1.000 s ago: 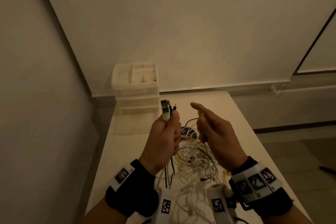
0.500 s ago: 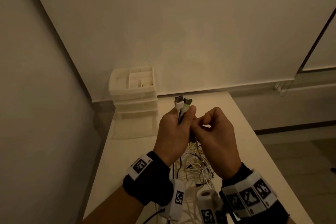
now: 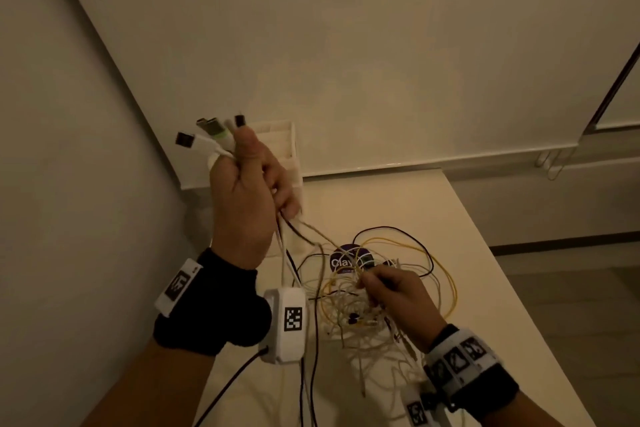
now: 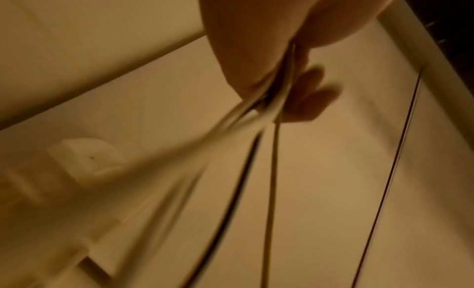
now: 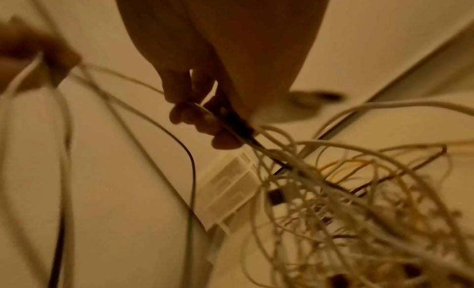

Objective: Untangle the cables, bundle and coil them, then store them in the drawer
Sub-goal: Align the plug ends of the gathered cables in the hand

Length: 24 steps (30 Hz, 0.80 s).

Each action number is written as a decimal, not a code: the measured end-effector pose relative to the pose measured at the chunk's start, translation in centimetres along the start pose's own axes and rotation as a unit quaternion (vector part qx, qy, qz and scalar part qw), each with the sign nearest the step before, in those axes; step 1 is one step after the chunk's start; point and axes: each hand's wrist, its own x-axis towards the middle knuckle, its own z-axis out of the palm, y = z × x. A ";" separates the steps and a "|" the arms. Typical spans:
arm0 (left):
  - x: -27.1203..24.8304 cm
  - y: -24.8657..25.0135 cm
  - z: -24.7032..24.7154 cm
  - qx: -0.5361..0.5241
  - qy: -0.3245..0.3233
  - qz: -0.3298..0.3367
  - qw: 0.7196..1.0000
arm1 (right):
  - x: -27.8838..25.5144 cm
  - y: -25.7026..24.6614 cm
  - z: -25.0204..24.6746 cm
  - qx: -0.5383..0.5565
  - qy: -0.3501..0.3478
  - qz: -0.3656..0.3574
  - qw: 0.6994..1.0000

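My left hand (image 3: 249, 191) is raised above the table and grips a bunch of cable ends, with several plugs (image 3: 211, 135) sticking up past the thumb. Their cords (image 4: 271, 170) hang down from the fist toward the pile. A tangle of white, yellow and black cables (image 3: 374, 291) lies on the white table (image 3: 485, 253). My right hand (image 3: 391, 291) is down in that tangle, its fingers (image 5: 205, 118) pinching a few strands (image 5: 259, 144). The white drawer unit (image 3: 284, 146) stands at the table's far left corner, mostly hidden behind my left hand.
A round purple-labelled item (image 3: 343, 258) lies under the cables at the pile's far side. Walls close the table in on the left and at the back. The table's right edge (image 3: 540, 295) drops to the floor.
The hands were together at chest height; now the left hand has lifted up and left with the plugs, and the right hand has dropped into the cable pile.
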 end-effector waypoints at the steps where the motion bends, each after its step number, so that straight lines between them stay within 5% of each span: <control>1: -0.5 0.3 0.0 0.006 -0.047 -0.025 0.999 | 0.4 -0.5 -0.3 0.031 0.002 0.016 0.999; 5: -3.2 -1.3 0.9 0.273 -0.216 -0.011 0.937 | 1.6 -2.9 -1.5 0.027 -0.034 -0.020 0.999; 13: -4.2 -5.6 1.9 0.431 -0.283 0.001 0.857 | 1.7 -6.3 -3.5 -0.015 -0.096 -0.071 0.993; 16: -4.3 -5.7 2.2 0.435 -0.299 0.000 0.849 | 1.0 -6.5 -4.1 -0.017 -0.101 -0.068 0.992; 20: -3.2 -4.3 3.2 0.421 -0.233 0.063 0.875 | 0.6 -6.0 -3.2 0.022 -0.084 -0.103 0.991; 24: -0.7 -1.9 3.5 0.396 -0.070 0.103 0.910 | 1.2 -3.1 -2.0 -0.040 -0.063 -0.116 0.990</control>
